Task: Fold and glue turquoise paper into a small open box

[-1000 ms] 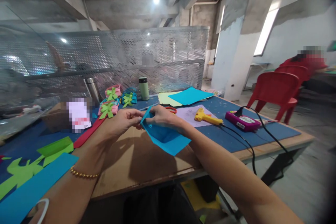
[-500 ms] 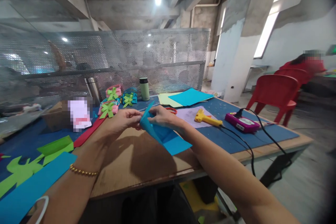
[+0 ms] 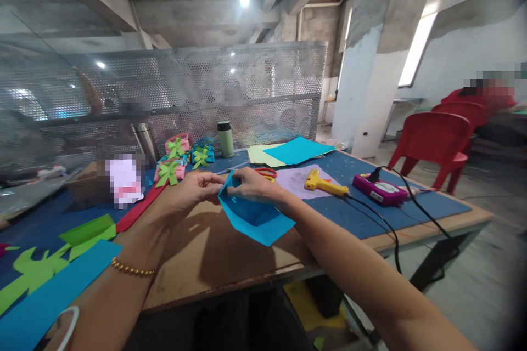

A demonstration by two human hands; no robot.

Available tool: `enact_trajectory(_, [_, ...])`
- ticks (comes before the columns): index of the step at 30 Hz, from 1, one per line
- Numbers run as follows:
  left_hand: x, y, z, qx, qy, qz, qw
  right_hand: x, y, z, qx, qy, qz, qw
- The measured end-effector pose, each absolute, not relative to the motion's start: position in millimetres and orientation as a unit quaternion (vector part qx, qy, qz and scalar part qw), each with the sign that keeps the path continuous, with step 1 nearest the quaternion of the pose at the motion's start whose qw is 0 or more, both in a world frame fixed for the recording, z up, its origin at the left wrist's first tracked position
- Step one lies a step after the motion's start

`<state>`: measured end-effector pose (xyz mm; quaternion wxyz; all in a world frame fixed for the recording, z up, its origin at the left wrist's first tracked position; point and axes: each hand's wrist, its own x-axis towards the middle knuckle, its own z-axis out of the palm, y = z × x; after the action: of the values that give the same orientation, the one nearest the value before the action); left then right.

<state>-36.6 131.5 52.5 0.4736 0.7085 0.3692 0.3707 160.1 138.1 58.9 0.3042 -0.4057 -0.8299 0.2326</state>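
A folded sheet of blue paper (image 3: 260,225) is held above the brown board (image 3: 185,263), bent into an open, pocket-like shape. My left hand (image 3: 202,187) pinches its left edge; the fingertips are partly hidden behind the paper. My right hand (image 3: 256,186) grips the upper edge, with the thumb side toward me and some fingers hidden inside the fold. Behind my right hand lie scissors (image 3: 267,173) with red and yellow handles, partly covered.
A yellow glue gun (image 3: 325,184) rests on purple paper (image 3: 294,178), its cord leading toward a purple power box (image 3: 379,191). Blue sheets (image 3: 298,149), small bow-topped paper bags (image 3: 171,170), a green cup (image 3: 225,140) and green cutouts (image 3: 37,269) lie around. A person in red (image 3: 477,97) sits at right.
The blue paper has opened wider and tilted, so that more of its inside shows. Both hands keep their hold at nearly the same place.
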Motion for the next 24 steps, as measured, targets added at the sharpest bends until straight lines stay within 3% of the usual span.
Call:
enact_trajectory(8, [-33.7,124.9,58.4,0.689,0.37,0.36,0.508,171.7,153.2,53.7,-0.265,-0.855,0.259,0.364])
enact_trajectory(19, [-27.5,106.0,74.3,0.736,0.327,0.397,0.44,176.9,141.3,68.9,-0.229,-0.815,0.25,0.47])
enact_trajectory(24, [-25.5,91.8,83.0,0.763,0.336,0.418,0.361,178.4,128.9,77.7,-0.218,-0.802,0.233,0.505])
